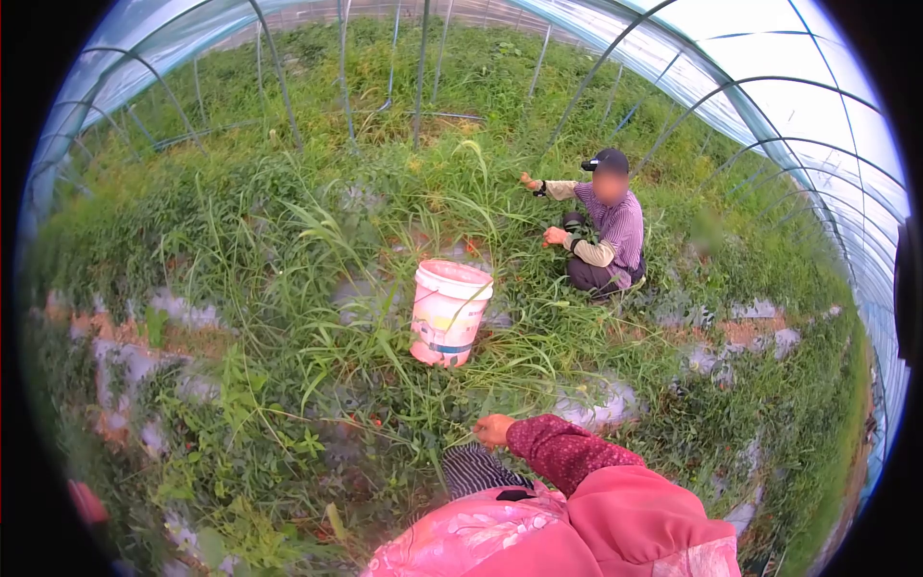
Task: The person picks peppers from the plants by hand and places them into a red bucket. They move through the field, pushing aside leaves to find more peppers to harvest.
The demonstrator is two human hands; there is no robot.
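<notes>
My right hand [493, 430], in a dark red patterned sleeve, reaches in from the lower right. Its fingers are closed among green stems, and what they hold is too small to make out. Just below it lies black-and-white striped fabric [476, 471]. Beyond the hand, a white bucket [448, 322] with a pinkish rim and a coloured label stands upright among the plants. Small red fruits [376, 421] show in the leaves left of my hand. My left hand does not show.
A co-worker [615, 226] in a cap and striped shirt squats beyond the bucket to the right, both hands near the plants. Tall grass and leafy rows surround us, with sheet-covered ground [596, 402] between. Metal hoops [423, 72] and plastic film [808, 77] arch overhead.
</notes>
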